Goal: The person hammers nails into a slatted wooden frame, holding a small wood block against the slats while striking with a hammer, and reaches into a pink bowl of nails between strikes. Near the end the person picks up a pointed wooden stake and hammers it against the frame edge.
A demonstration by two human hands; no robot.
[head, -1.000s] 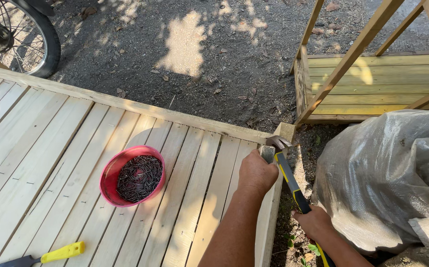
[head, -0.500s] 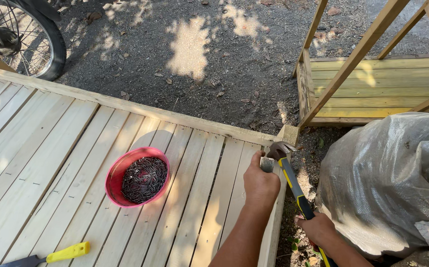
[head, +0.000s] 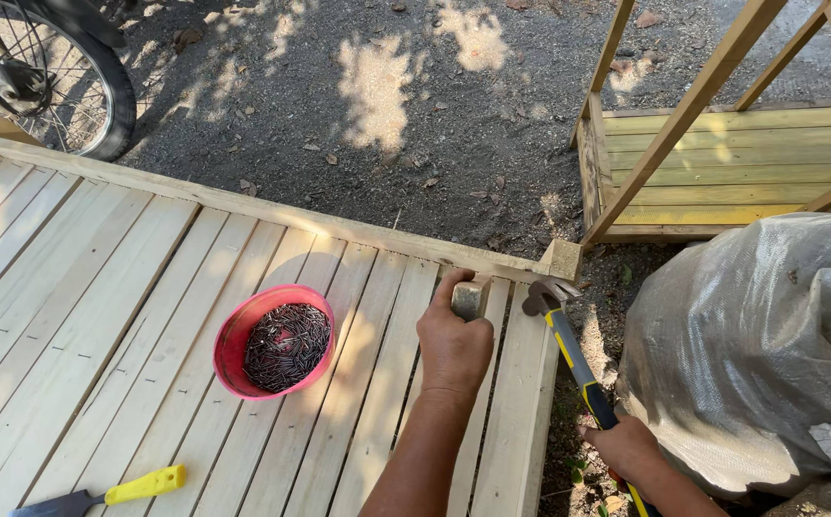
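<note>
Wheel (head: 61,86) at 10 o'clock, on gravel (head: 387,105) past the deck edge. Deck (head: 99,316) of pale planks fills the left and centre. Yellow-handled tool (head: 109,495) lies at 7 o'clock near the bottom edge. Red bowl (head: 233,349) of dark nails (head: 288,345) sits on the planks just left of centre. Left hand (head: 454,347) at 6 o'clock, fingers curled tight round a small wood block (head: 470,297), held upright on a plank near the deck's right edge. Hammer (head: 569,349) just right of the block, head up beside the corner post (head: 561,258), not touching the block as far as I can tell. Right hand (head: 626,450) at 5 o'clock, closed round the hammer's yellow-black handle low down. Grey tarp (head: 760,354) bundle at 4 o'clock. Wooden frame (head: 722,163) at 2 o'clock.
</note>
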